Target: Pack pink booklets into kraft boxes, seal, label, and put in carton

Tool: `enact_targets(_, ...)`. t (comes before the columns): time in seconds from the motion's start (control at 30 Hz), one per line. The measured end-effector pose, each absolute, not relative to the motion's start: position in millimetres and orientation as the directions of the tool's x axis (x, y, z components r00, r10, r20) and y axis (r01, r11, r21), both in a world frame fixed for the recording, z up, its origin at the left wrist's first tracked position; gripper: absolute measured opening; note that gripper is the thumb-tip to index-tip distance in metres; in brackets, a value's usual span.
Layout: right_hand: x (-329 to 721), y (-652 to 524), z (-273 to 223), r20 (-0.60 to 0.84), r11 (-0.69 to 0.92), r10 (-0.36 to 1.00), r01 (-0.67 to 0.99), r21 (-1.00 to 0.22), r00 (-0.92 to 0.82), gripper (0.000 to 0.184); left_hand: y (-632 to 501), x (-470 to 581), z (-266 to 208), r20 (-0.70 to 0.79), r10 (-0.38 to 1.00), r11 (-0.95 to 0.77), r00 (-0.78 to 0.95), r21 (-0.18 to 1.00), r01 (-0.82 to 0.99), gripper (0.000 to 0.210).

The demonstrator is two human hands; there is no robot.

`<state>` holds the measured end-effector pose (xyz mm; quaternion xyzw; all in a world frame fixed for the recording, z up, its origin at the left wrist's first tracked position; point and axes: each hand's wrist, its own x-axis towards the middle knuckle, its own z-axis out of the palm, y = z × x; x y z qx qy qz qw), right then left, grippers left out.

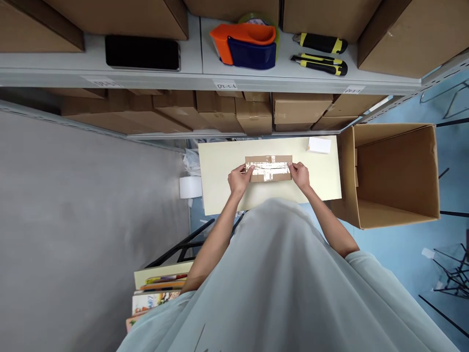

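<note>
A small flat cardboard box (269,177) with shiny clear tape across its top is over the pale yellow tabletop (220,195). My left hand (240,180) grips its left end, thumb on the taped face. At the opposite end, my right hand (299,175) pinches the box's right edge. The fingers beneath the box are hidden. A small white box (319,145) lies at the table's back right, beyond my right hand.
A large open cardboard carton (397,176) stands right of the table. Above, the shelf (146,76) holds a phone (142,52), an orange and blue tape dispenser (245,44), utility knives (322,54) and cardboard boxes. A white roll (190,187) is at the left.
</note>
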<state>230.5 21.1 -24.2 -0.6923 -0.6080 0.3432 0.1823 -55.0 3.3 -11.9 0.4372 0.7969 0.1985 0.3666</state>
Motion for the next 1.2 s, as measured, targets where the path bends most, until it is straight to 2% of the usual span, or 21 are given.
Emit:
enact_targets(0.17,235,17,-38,-0.271,-0.183,0.963,0.702,-0.688,-0.015,0.068,-2,-56,-29,-0.430,0.833,0.553,-0.348,0.632,0.543,0.042)
enact_targets(0.37,237,14,-41,-0.272,-0.203,0.962,0.665,-0.718,0.000,0.070,-8,-53,-28,-0.400,0.858,0.513,-0.321,0.650,0.561,0.040)
enact_targets(0.6,237,7,-38,-0.285,-0.226,0.959,0.629,-0.743,0.008,0.079,-14,-52,-38,-0.441,0.818,0.575,-0.369,0.655,0.491,0.040)
enact_targets(0.8,235,1,-38,-0.299,-0.247,0.954,0.624,-0.741,0.023,0.079,-21,-51,-54,-0.442,0.835,0.547,-0.327,0.723,0.421,0.045)
enact_targets(0.97,233,-4,-37,-0.270,-0.223,0.962,0.641,-0.734,0.025,0.077,-25,-50,-56,-0.415,0.843,0.533,-0.342,0.724,0.437,0.042)
enact_targets(1.2,239,-7,-32,-0.221,-0.181,0.975,0.496,-0.849,-0.022,0.066,-25,-61,-52,-0.356,0.899,0.423,-0.253,0.854,0.302,0.048)
